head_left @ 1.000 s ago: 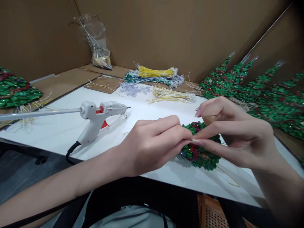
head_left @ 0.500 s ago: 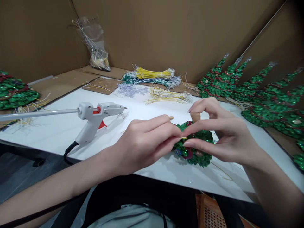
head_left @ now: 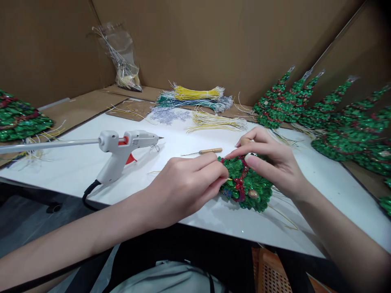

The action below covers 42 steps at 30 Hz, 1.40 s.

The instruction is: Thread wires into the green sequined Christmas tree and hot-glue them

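A small green Christmas tree ornament (head_left: 259,183) with red garland lies on the white table in front of me. My left hand (head_left: 195,183) is closed at the tree's left end, pinching a thin yellow wire (head_left: 230,179) whose tip pokes out past the fingertips. Over the tree's far side is my right hand (head_left: 269,156), thumb and forefinger apart, the fingertips resting near the garland. Behind my left hand an awl (head_left: 210,151) with a wooden handle lies on the table. The tree's left tip is hidden by my fingers.
A white hot glue gun (head_left: 114,152) stands at left with its cord hanging off the edge. Bundles of yellow wire (head_left: 198,94), clear plastic pieces (head_left: 171,116) and a plastic bag (head_left: 122,61) are at the back. More green trees (head_left: 324,106) stand along the right.
My right hand has drawn its thumb and forefinger away from the yellow wire tip onto the tree. My left hand has shifted slightly left and down, uncovering the awl.
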### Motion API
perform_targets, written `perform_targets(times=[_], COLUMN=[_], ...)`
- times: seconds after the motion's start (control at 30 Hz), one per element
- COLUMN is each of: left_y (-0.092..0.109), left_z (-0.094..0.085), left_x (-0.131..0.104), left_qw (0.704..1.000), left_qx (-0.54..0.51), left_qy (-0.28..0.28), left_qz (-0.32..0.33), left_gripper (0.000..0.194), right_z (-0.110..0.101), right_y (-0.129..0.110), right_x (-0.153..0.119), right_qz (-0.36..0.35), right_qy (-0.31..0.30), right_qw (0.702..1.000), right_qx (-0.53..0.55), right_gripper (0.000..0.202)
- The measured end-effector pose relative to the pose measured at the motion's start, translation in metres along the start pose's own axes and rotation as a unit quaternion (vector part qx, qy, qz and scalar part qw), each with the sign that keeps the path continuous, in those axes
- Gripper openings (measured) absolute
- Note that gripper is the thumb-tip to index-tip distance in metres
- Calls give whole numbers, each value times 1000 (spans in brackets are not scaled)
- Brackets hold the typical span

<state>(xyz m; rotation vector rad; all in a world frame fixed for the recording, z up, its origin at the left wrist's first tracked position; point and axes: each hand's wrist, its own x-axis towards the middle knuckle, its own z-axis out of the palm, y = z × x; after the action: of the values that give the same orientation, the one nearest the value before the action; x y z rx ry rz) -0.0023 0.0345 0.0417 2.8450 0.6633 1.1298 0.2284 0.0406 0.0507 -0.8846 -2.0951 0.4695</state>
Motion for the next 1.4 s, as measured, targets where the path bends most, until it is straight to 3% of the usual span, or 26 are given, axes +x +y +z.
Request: perform_targets(times=[0.3, 0.63, 0.87, 1.03, 1.27, 1.4], left_y=[6, 18, 24, 28, 25, 22], left_z=[1, -6, -16, -17, -14, -9], left_x=[-3, 11, 20, 25, 21, 12], left_qw=[990, 977, 964, 963, 966, 975], left_qx=[130, 187, 224, 228, 220, 208], left_qy=[3, -9, -84, -104, -62, -15], left_qz=[55, 100, 115, 99, 117, 82], left_gripper=[8, 25, 32, 28, 29, 16], right_z=[5, 6, 6, 6, 7, 8], right_y=[0, 4, 6, 6, 6, 5], right_x=[-3, -3, -3, -3, -3, -4], right_qz=[-5, -20, -25, -26, -24, -18], right_qy=[18, 16, 15, 16, 22, 21], right_qw=[1000, 999, 999, 999, 999, 999], right_qx=[17, 31, 34, 35, 29, 32], right_gripper=[19, 18, 18, 17, 18, 18])
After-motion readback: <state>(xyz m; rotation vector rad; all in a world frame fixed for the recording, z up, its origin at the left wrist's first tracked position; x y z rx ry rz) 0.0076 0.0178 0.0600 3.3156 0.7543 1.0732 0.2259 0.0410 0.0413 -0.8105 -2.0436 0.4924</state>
